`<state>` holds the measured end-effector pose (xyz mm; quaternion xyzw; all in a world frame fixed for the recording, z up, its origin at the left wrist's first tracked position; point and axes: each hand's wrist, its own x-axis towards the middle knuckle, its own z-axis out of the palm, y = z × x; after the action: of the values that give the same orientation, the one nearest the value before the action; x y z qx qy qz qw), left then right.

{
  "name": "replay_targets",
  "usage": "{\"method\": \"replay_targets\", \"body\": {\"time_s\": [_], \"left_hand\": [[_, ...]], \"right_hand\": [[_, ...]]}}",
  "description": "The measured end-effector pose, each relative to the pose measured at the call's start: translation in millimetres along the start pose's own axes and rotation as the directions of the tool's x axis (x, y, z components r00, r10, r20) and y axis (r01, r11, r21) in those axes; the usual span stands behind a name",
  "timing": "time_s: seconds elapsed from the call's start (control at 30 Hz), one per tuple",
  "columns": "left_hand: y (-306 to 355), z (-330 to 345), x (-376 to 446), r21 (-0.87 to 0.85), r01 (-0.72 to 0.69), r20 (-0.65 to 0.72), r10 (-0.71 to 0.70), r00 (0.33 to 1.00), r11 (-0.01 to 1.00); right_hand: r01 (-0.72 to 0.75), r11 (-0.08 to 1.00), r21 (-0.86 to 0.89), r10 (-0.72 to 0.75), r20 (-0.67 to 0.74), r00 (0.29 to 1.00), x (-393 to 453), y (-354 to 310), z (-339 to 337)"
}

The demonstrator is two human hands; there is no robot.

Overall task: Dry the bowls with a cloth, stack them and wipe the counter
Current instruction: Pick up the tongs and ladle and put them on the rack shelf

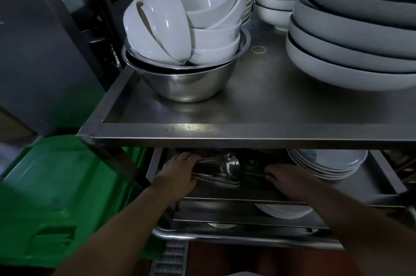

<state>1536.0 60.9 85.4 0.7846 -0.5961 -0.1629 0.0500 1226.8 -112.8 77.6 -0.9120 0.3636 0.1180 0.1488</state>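
Nearest us, both hands reach under the counter (225, 133) onto the lower shelf (225, 192). Our left hand (180, 172) curls its fingers round the narrow end of a steel cup (221, 164) lying on its side, long axis running left to right. Our right hand (283, 176) rests just right of the cup; we cannot tell whether it grips anything. No cloth shows. Above and beyond the counter's front edge, the bowls (186, 19) sit piled in a steel basin (186, 82), up and away from both hands, nearer the left one.

left hand (180, 173) fingertips: hidden under shelf | right hand (287, 177) grip: unclear | large bowls (351, 34): cropped right
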Motion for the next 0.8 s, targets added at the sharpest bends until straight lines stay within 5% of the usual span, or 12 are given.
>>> {"method": "replay_targets", "body": {"time_s": [0.57,0.8], "left_hand": [[52,2,-6,0.041,-0.096,-0.084,0.099,0.992,0.995],[105,5,-8,0.134,-0.132,-0.218,0.159,0.963,0.982]], "right_hand": [[-0.087,0.984,-0.156,0.064,-0.147,0.987,3,-36,3],[-0.093,0.995,-0.043,0.083,-0.196,0.977,-15,-46,-8]]}}
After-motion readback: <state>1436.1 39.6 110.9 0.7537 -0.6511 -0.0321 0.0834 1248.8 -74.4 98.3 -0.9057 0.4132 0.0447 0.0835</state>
